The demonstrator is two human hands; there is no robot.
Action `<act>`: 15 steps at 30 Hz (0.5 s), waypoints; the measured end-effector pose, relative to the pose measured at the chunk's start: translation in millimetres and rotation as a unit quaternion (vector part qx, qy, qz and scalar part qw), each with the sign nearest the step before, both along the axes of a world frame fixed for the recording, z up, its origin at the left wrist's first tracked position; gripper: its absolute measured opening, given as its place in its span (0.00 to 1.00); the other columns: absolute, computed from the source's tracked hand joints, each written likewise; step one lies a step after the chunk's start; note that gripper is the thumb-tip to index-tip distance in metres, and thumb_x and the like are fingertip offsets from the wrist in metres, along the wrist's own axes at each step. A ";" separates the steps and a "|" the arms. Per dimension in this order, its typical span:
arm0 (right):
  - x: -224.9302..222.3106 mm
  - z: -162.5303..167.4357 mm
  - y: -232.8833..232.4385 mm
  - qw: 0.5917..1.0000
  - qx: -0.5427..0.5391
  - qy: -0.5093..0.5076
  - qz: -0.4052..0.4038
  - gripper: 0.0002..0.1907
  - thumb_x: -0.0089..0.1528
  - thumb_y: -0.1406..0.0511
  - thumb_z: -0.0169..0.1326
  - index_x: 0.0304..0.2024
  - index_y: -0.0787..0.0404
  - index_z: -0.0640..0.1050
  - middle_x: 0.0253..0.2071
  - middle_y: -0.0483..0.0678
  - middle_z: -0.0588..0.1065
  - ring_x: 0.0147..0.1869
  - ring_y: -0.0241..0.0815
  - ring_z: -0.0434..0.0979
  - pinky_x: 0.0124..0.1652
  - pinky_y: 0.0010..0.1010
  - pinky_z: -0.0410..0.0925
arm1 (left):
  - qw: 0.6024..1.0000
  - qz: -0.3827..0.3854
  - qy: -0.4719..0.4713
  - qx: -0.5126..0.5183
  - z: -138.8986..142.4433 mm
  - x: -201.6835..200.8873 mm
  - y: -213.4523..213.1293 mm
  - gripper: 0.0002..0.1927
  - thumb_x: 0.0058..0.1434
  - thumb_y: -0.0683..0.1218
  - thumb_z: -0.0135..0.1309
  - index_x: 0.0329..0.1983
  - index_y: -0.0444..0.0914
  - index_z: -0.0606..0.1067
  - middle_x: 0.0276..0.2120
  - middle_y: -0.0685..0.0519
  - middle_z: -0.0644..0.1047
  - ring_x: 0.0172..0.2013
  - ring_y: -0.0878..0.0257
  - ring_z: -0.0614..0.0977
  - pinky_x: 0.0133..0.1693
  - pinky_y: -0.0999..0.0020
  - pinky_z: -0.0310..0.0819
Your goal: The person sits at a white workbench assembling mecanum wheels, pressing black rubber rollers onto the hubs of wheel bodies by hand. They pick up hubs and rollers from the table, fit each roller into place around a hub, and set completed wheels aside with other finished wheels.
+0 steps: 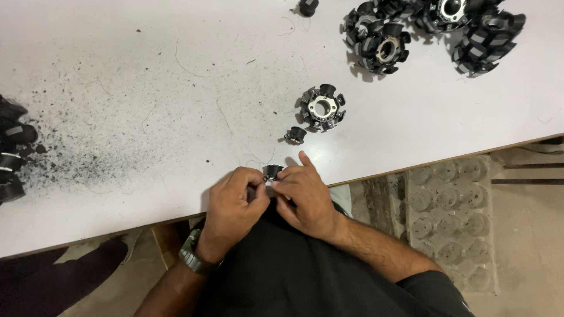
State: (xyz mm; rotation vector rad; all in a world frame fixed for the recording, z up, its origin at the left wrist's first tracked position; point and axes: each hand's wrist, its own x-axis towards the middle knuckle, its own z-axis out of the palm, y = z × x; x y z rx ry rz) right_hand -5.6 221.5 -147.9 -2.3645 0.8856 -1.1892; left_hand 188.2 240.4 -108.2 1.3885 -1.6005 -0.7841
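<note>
Head view: nearest me, left hand [232, 202] and right hand [305, 196], fingers pressed together, both pinching one small black clip [272, 171] at the white counter's [147, 88] near edge. Second clip [295, 135] just beyond. Toothed black ring with metal centre [321, 107] farther out. Matte black pile [432, 29] far right; dark grit [76, 147] speckles left.

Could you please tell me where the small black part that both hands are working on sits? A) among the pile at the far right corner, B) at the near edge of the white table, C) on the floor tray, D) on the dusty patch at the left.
B: both hands, left hand and right hand, pinch the small black part at the near edge of the white table.
</note>
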 end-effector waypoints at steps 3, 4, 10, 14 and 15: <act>-25.2 -0.7 -10.7 0.995 -0.001 -0.061 -0.078 0.16 0.63 0.72 0.59 0.52 0.63 0.71 0.46 0.52 0.76 0.58 0.47 0.78 0.75 0.56 0.56 | 0.979 -0.001 -0.132 -0.153 15.4 -1.1 -13.7 0.12 0.62 0.41 0.60 0.47 0.33 0.75 0.43 0.46 0.81 0.40 0.61 0.84 0.40 0.65 0.81; -34.3 -0.4 -15.1 0.990 -0.006 -0.089 -0.110 0.16 0.67 0.71 0.59 0.55 0.63 0.70 0.49 0.51 0.77 0.59 0.46 0.79 0.77 0.56 0.56 | 0.973 -0.002 -0.176 -0.150 20.6 -2.4 -19.0 0.15 0.60 0.44 0.61 0.48 0.33 0.75 0.45 0.45 0.79 0.42 0.58 0.84 0.41 0.63 0.81; -75.6 10.3 -38.0 0.964 0.052 -0.117 -0.233 0.15 0.68 0.70 0.56 0.57 0.66 0.71 0.47 0.52 0.76 0.50 0.44 0.77 0.76 0.56 0.59 | 0.914 -0.130 -0.378 -0.070 30.7 -34.8 -55.3 0.38 0.57 0.61 0.61 0.62 0.32 0.69 0.55 0.34 0.68 0.47 0.45 0.79 0.41 0.58 0.81; -76.8 17.4 -52.7 0.976 0.039 -0.074 -0.200 0.14 0.67 0.70 0.57 0.54 0.62 0.72 0.48 0.51 0.78 0.52 0.41 0.79 0.74 0.56 0.60 | 0.900 -0.162 -0.389 -0.113 16.5 -53.9 -73.0 0.25 0.64 0.54 0.56 0.60 0.37 0.70 0.55 0.34 0.68 0.49 0.46 0.80 0.43 0.63 0.82; -75.7 19.2 -56.9 0.983 0.029 -0.041 -0.178 0.14 0.66 0.70 0.57 0.54 0.61 0.72 0.48 0.51 0.78 0.54 0.41 0.80 0.74 0.57 0.59 | 0.892 -0.172 -0.405 -0.104 14.2 -51.3 -78.8 0.22 0.67 0.53 0.54 0.59 0.39 0.70 0.56 0.34 0.68 0.50 0.47 0.80 0.43 0.64 0.82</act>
